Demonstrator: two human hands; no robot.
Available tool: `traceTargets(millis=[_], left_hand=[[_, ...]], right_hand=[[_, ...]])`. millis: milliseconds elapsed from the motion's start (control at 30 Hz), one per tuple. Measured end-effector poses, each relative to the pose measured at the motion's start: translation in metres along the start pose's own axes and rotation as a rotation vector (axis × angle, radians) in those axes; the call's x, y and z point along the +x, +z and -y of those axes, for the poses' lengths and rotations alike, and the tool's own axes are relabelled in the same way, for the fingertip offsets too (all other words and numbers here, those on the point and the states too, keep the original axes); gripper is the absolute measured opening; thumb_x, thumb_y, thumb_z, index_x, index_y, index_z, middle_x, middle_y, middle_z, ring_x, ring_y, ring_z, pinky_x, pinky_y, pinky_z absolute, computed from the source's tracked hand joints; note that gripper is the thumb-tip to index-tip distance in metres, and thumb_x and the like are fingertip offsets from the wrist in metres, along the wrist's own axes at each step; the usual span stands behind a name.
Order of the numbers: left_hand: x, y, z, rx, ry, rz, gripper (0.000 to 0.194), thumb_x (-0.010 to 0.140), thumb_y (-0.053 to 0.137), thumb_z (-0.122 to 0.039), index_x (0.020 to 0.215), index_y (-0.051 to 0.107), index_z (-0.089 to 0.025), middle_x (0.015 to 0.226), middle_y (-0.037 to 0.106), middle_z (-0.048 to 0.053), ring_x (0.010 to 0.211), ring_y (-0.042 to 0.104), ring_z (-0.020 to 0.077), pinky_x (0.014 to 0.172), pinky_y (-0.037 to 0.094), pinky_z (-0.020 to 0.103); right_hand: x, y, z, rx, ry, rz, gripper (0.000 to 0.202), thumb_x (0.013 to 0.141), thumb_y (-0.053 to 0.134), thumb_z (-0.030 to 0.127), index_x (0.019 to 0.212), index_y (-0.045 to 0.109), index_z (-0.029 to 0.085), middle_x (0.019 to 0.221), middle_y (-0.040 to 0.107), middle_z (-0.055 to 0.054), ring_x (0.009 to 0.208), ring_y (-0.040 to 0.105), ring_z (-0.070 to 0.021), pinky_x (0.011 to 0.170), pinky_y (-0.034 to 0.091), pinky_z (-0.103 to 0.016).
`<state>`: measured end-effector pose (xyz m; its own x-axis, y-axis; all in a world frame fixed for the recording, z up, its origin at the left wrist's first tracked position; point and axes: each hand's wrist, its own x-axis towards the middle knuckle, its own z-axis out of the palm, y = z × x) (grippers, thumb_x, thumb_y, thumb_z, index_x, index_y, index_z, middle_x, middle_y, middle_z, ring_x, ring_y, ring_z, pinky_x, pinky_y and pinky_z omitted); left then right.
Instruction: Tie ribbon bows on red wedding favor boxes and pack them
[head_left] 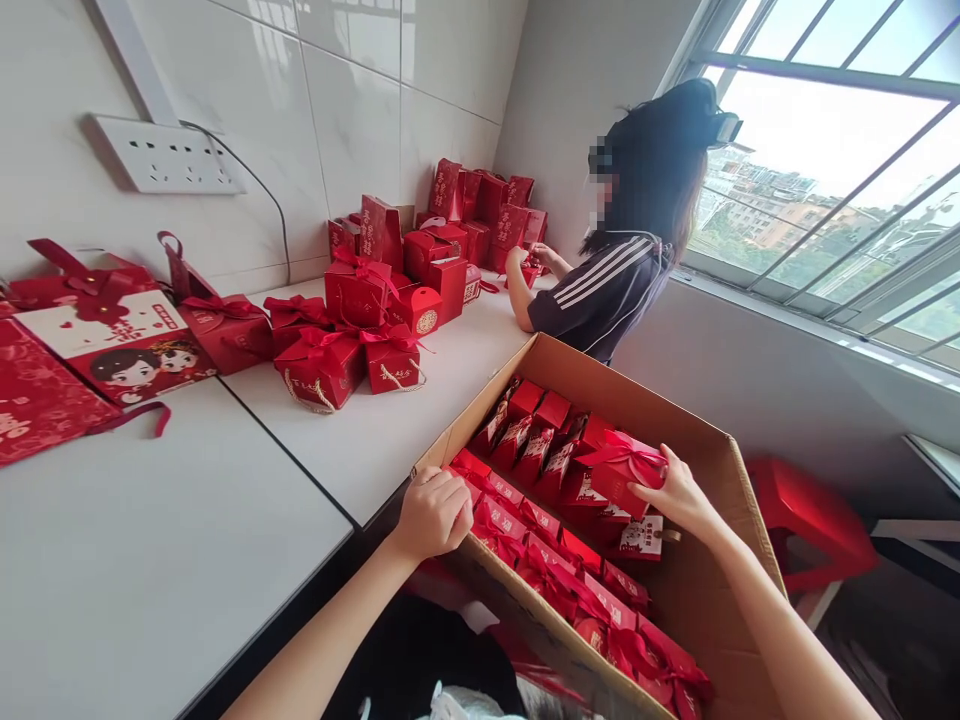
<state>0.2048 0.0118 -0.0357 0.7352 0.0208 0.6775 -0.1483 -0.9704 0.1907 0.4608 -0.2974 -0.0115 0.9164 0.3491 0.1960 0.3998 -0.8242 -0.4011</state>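
Note:
My right hand point(679, 492) grips a red gift box point(619, 475) with a ribbon bow, thumb on its near side, above the inside of a large cardboard carton point(739, 490). My left hand point(435, 512) is closed over the carton's near left corner, fingers curled round the rim. Inside the carton, several red boxes with ribbons point(570, 590) stand in rows along the near side. Behind them is a row of red boxes with white printed faces point(534, 450). A white printed box point(643, 537) shows just below my right hand.
Red gift boxes with bows and rope handles point(322, 370) stand on the white table point(247, 560). More red boxes point(450, 195) are piled at the back by the wall. A co-worker point(600, 290) handles red boxes there. A red stool point(810, 520) stands right of the carton.

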Motion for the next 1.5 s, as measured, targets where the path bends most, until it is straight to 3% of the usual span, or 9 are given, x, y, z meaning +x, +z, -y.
traceTargets(millis=[167,333,533,667,900,1133,1267,1433,1500], left_hand=[[-0.003,0.001,0.002,-0.011,0.051,-0.063,0.028,0.082,0.037,-0.015,0.057,0.048,-0.019,0.053,0.053,0.001,0.054,0.042,0.0152,0.066,0.032,0.032],[0.000,0.002,0.000,-0.009,0.055,-0.097,0.027,0.080,0.038,-0.015,0.055,0.046,-0.019,0.051,0.050,0.000,0.053,0.039,0.0150,0.064,0.032,0.032],[0.000,0.001,-0.002,0.010,0.062,-0.127,0.027,0.079,0.038,-0.015,0.054,0.045,-0.019,0.051,0.050,0.000,0.052,0.039,0.0143,0.062,0.032,0.031],[-0.001,0.002,-0.002,0.025,0.058,-0.143,0.026,0.078,0.038,-0.016,0.054,0.046,-0.019,0.050,0.049,0.000,0.051,0.039,0.0141,0.063,0.033,0.032],[-0.004,0.005,-0.001,0.025,0.052,-0.141,0.024,0.077,0.039,-0.017,0.054,0.047,-0.019,0.051,0.051,0.001,0.052,0.042,0.0144,0.061,0.033,0.032],[-0.010,0.012,-0.001,-0.005,0.040,-0.097,0.021,0.076,0.041,-0.019,0.055,0.048,-0.019,0.052,0.054,0.002,0.052,0.045,0.0147,0.061,0.034,0.033],[-0.011,0.017,-0.001,0.020,0.033,-0.058,0.019,0.074,0.045,-0.023,0.055,0.050,-0.019,0.051,0.056,0.002,0.051,0.047,0.0146,0.060,0.035,0.034],[-0.009,0.018,-0.005,0.094,0.029,0.014,0.022,0.072,0.056,-0.032,0.054,0.052,-0.019,0.050,0.058,-0.001,0.049,0.050,0.0120,0.060,0.040,0.032],[-0.009,0.014,-0.007,0.063,0.003,0.093,0.020,0.072,0.058,-0.033,0.058,0.055,-0.019,0.054,0.062,-0.001,0.052,0.054,0.0125,0.064,0.044,0.031]], right_hand=[[-0.003,0.067,0.055,0.198,-0.010,0.195,0.090,0.061,0.064,0.050,0.135,0.034,0.009,0.132,0.047,-0.021,0.118,0.052,-0.0335,0.098,0.043,-0.048],[-0.024,0.137,0.111,0.352,-0.054,0.244,0.087,0.058,0.067,0.042,0.133,0.035,0.012,0.129,0.047,-0.017,0.125,0.045,-0.0323,0.107,0.035,-0.047],[-0.045,0.189,0.151,0.452,-0.020,0.264,0.088,0.062,0.065,0.039,0.136,0.029,0.009,0.128,0.043,-0.018,0.125,0.043,-0.0344,0.108,0.032,-0.048],[-0.056,0.201,0.161,0.476,-0.014,0.266,0.086,0.064,0.062,0.037,0.136,0.026,0.008,0.130,0.040,-0.021,0.126,0.041,-0.0359,0.108,0.031,-0.050],[-0.061,0.200,0.159,0.488,-0.040,0.267,0.087,0.062,0.061,0.043,0.133,0.028,0.005,0.126,0.042,-0.022,0.127,0.039,-0.0364,0.109,0.031,-0.049],[-0.061,0.207,0.155,0.474,-0.082,0.269,0.084,0.061,0.061,0.044,0.131,0.028,0.011,0.128,0.041,-0.018,0.127,0.040,-0.0348,0.109,0.032,-0.048],[-0.058,0.208,0.149,0.468,-0.115,0.290,0.081,0.059,0.056,0.051,0.126,0.031,0.014,0.118,0.046,-0.016,0.122,0.045,-0.0371,0.106,0.036,-0.049],[-0.053,0.208,0.144,0.453,-0.179,0.280,0.071,0.057,0.049,0.058,0.116,0.033,0.020,0.105,0.051,-0.015,0.115,0.047,-0.0453,0.100,0.037,-0.059],[-0.050,0.211,0.142,0.444,-0.208,0.274,0.069,0.058,0.048,0.059,0.115,0.034,0.022,0.095,0.052,-0.012,0.109,0.050,-0.0461,0.095,0.039,-0.062]])
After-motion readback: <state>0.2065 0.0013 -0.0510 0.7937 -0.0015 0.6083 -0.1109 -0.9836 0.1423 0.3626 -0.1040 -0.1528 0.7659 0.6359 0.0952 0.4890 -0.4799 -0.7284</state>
